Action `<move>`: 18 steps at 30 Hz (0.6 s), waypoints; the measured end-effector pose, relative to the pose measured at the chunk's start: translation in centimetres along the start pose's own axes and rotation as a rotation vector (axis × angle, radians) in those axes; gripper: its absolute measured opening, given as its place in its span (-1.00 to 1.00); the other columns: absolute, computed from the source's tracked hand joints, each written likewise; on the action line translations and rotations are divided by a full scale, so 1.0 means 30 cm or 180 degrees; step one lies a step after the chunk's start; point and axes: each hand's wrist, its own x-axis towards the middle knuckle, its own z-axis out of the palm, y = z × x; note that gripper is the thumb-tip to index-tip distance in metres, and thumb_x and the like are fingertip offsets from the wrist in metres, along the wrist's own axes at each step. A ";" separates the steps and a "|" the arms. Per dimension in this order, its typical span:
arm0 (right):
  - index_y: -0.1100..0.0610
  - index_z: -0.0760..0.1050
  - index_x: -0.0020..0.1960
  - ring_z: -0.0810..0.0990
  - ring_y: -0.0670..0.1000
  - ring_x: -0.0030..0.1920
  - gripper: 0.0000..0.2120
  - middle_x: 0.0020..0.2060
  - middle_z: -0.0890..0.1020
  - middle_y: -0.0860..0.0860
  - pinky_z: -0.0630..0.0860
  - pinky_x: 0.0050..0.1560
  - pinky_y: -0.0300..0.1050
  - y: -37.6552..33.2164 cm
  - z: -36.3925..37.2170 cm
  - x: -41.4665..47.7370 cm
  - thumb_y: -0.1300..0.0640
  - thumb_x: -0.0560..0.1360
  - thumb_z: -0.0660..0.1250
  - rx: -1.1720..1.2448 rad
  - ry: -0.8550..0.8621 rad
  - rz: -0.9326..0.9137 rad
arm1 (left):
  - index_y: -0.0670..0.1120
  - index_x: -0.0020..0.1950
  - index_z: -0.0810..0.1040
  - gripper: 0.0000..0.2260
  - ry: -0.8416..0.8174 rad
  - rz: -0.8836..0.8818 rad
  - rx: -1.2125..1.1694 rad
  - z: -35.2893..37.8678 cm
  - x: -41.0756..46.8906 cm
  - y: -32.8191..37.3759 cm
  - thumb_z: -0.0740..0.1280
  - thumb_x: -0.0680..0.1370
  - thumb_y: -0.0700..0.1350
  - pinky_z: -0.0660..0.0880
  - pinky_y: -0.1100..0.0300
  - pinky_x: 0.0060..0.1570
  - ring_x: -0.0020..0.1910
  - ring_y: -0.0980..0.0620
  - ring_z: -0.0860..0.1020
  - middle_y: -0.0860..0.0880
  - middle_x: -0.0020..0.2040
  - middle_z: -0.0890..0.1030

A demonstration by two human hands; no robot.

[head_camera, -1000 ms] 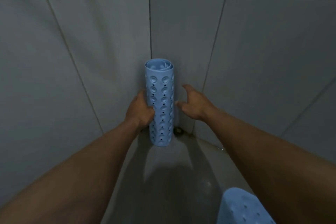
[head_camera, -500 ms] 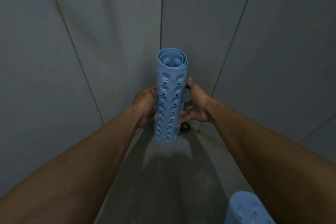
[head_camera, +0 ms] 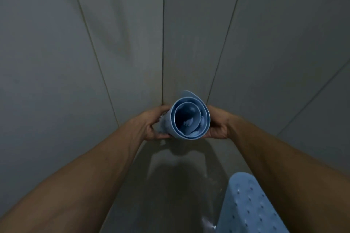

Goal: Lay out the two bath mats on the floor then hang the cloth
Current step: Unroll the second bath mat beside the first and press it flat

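Observation:
A rolled blue bath mat (head_camera: 190,119) is held up in front of the tiled corner, its open end turned straight toward me so I look down its spiral. My left hand (head_camera: 151,125) grips its left side and my right hand (head_camera: 217,125) grips its right side. A second blue bath mat (head_camera: 248,208), dotted with small holes, lies flat on the floor at the lower right. No cloth is in view.
Grey tiled walls (head_camera: 75,62) meet in a corner just behind the roll. The grey floor (head_camera: 161,195) below my arms looks wet, with a bright wet patch (head_camera: 209,223) beside the flat mat.
The rolled mat was lifted off the floor and tipped so its open end faces me. My right hand went from open beside it to gripping it.

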 end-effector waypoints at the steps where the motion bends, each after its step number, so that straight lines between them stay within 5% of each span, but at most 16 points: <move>1: 0.31 0.50 0.26 0.56 0.23 0.22 -0.67 0.26 0.56 0.28 0.50 0.28 0.19 0.022 0.009 -0.018 0.09 0.65 0.19 0.0060 0.0022 0.0000 | -0.14 0.14 0.54 -0.66 -0.0019 -0.0006 0.0003 -0.007 -0.009 -0.020 0.49 0.46 -0.02 0.66 -0.05 -0.28 -0.03 -0.14 0.59 -0.13 0.11 0.53; 4: 0.36 0.49 0.22 0.59 0.19 0.14 -0.70 0.20 0.60 0.28 0.48 0.32 0.12 0.075 0.023 -0.053 0.17 0.61 0.21 0.0295 0.0006 0.0055 | -0.22 0.19 0.51 -0.55 -0.0111 0.0014 -0.0045 -0.033 -0.009 -0.069 0.53 0.41 -0.06 0.64 -0.13 -0.04 0.12 -0.19 0.59 -0.21 0.21 0.49; 8: 0.38 0.36 0.39 0.54 0.26 0.29 -0.38 0.31 0.50 0.35 0.49 0.31 0.19 0.114 0.048 -0.102 0.19 0.41 0.45 0.0335 0.0119 0.0030 | -0.24 0.25 0.49 -0.37 -0.0205 0.0106 -0.0106 -0.049 -0.021 -0.118 0.60 0.27 -0.06 0.59 -0.18 0.10 0.22 -0.22 0.57 -0.25 0.31 0.50; 12: 0.37 0.38 0.34 0.64 0.22 0.10 -0.51 0.28 0.52 0.31 0.63 0.07 0.09 0.171 0.069 -0.225 0.22 0.48 0.40 0.0603 0.0462 -0.0170 | -0.23 0.09 0.56 -0.69 -0.0321 0.0230 -0.0071 0.008 -0.116 -0.153 0.49 0.44 -0.11 0.64 0.02 -0.04 0.03 -0.12 0.57 -0.19 0.06 0.54; 18: 0.28 0.48 0.32 0.68 0.13 -0.06 -0.59 0.13 0.62 0.23 0.65 -0.13 0.00 0.214 0.095 -0.487 0.25 0.49 0.37 0.0580 0.0354 -0.0317 | -0.25 0.24 0.53 -0.62 -0.0615 0.0143 -0.0039 0.092 -0.361 -0.201 0.47 0.46 -0.18 0.61 -0.05 -0.01 -0.05 -0.17 0.61 -0.23 0.05 0.57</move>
